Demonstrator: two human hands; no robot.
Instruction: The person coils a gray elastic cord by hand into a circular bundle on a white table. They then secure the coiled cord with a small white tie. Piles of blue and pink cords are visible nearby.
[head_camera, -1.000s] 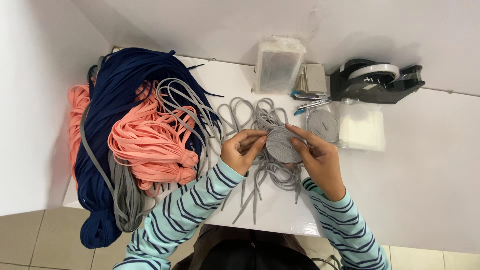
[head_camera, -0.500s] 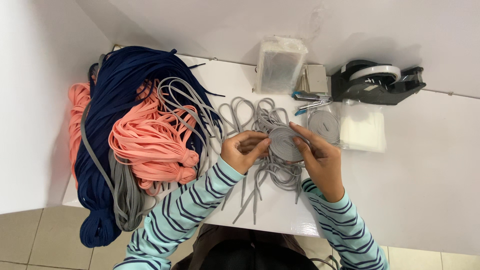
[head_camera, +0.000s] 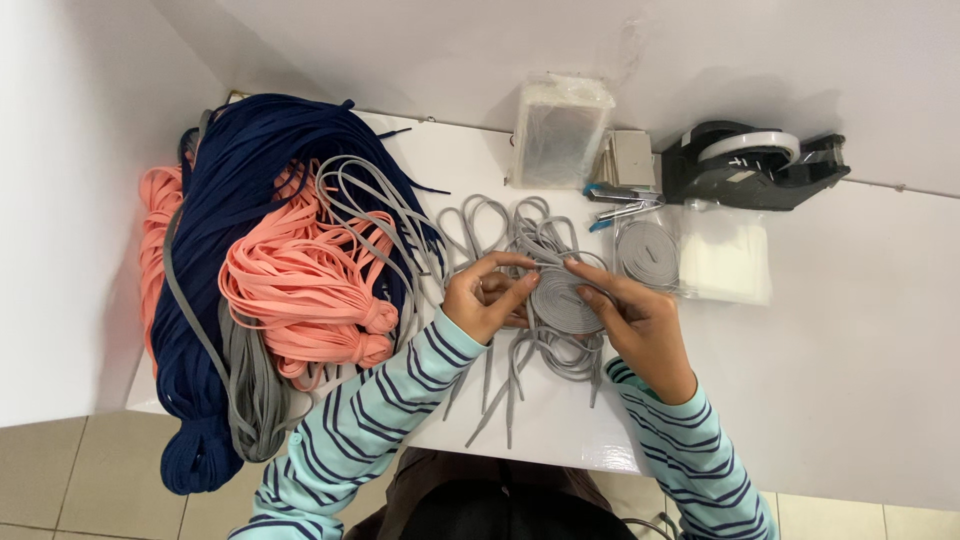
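Two hands: your left hand (head_camera: 487, 297) and right hand (head_camera: 640, 322) pinch one coiled grey lace (head_camera: 563, 300). Loose grey laces (head_camera: 520, 235) behind; pink bundle (head_camera: 300, 290) left; tape dispenser (head_camera: 752, 165) beyond.

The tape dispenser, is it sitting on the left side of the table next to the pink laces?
No, the black tape dispenser sits at the far right of the table, well away from the pink laces.

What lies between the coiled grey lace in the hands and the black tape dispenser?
In the head view, a bagged grey coil lies between the coiled grey lace and the tape dispenser.
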